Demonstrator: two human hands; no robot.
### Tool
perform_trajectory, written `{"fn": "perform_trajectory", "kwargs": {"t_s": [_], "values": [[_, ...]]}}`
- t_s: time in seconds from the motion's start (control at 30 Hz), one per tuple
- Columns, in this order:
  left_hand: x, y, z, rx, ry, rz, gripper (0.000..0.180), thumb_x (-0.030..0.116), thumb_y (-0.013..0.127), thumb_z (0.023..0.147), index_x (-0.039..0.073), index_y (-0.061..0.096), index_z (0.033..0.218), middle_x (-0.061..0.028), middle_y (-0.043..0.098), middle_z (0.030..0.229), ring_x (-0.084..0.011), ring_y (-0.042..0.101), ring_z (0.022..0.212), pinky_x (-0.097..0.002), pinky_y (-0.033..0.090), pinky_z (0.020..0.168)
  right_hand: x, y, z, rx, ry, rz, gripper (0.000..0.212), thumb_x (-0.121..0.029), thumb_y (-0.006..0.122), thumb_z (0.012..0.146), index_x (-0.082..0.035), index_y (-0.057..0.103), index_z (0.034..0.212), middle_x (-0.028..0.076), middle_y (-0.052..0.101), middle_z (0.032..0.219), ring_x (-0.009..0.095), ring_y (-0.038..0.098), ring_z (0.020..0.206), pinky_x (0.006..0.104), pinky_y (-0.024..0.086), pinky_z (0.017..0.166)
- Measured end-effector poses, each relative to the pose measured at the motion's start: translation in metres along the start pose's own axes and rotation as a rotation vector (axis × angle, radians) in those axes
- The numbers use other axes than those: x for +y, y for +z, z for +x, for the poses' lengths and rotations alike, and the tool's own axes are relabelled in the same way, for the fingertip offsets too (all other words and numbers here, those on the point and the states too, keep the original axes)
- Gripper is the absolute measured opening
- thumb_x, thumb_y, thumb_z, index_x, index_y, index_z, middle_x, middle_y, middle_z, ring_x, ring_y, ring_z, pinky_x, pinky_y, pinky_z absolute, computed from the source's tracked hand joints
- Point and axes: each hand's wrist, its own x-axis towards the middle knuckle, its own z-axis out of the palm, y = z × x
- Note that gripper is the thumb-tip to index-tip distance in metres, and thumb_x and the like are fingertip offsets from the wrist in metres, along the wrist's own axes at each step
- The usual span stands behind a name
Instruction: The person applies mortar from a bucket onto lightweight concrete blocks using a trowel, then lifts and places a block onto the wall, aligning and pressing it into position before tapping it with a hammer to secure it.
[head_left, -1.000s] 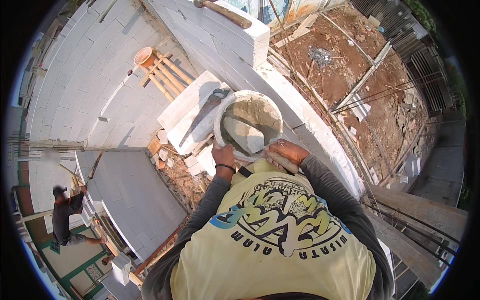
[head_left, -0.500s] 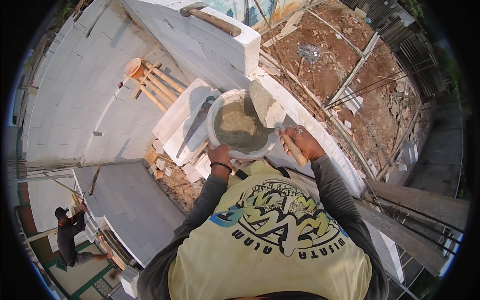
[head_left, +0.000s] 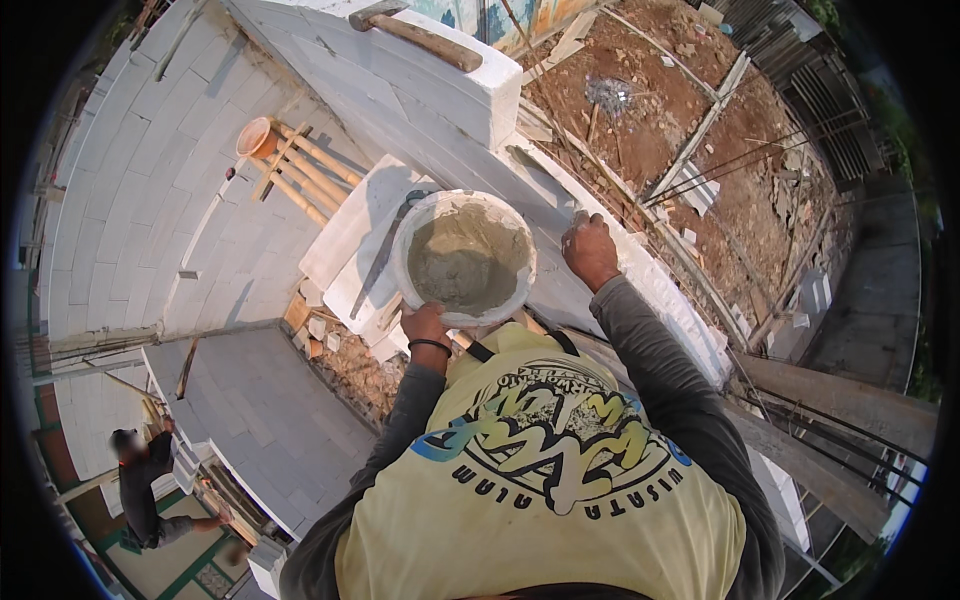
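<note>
A round white bucket [head_left: 486, 318] of wet grey mortar [head_left: 468, 262] is in front of me. My left hand [head_left: 424, 324] is closed on its near rim, thumb over the edge. To the bucket's right, my right hand [head_left: 590, 250] is closed in a fist beside the top of the low block wall [head_left: 640, 275]. It grips the trowel, whose wooden handle is hidden by the fist. The grey blade [head_left: 540, 178] shows only narrowly, tilted over the wall top. A handsaw [head_left: 384, 250] lies on white blocks left of the bucket.
A hammer [head_left: 430, 42] rests on the higher wall end ahead. Bamboo poles [head_left: 300, 178] and an orange bucket [head_left: 257, 138] stand beyond the blocks. Rubble and timber [head_left: 690, 140] cover the ground at right. Another person [head_left: 146, 485] works at far left.
My right hand has swung the trowel up and away from above the bucket, toward the wall top on the right. The bucket has shifted slightly left, still in my left hand.
</note>
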Motion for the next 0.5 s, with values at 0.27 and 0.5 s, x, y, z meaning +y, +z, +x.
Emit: {"fn": "perform_trajectory", "kwargs": {"t_s": [0.27, 0.5], "values": [[0.001, -0.031, 0.007, 0.062, 0.038, 0.062, 0.068, -0.014, 0.046, 0.066, 0.005, 0.045, 0.131, -0.0130, 0.056, 0.109, -0.0335, 0.062, 0.091, -0.0479, 0.060, 0.070, -0.003, 0.087, -0.034, -0.053, 0.116, 0.006, 0.029, -0.014, 0.058, 0.088, 0.002, 0.043, 0.107, 0.024, 0.058, 0.100, 0.040, 0.066, 0.081, 0.0477, 0.054, 0.067], [-0.004, -0.040, -0.005, 0.134, 0.060, 0.108, 0.065, -0.014, 0.044, 0.067, 0.002, 0.048, 0.129, -0.0106, 0.057, 0.105, -0.0303, 0.062, 0.090, -0.0428, 0.058, 0.070, 0.072, 0.056, -0.127, -0.088, 0.107, 0.075, 0.030, -0.016, 0.059, 0.090, 0.003, 0.045, 0.109, 0.024, 0.060, 0.095, 0.042, 0.065, 0.078, 0.0489, 0.052, 0.066]]}}
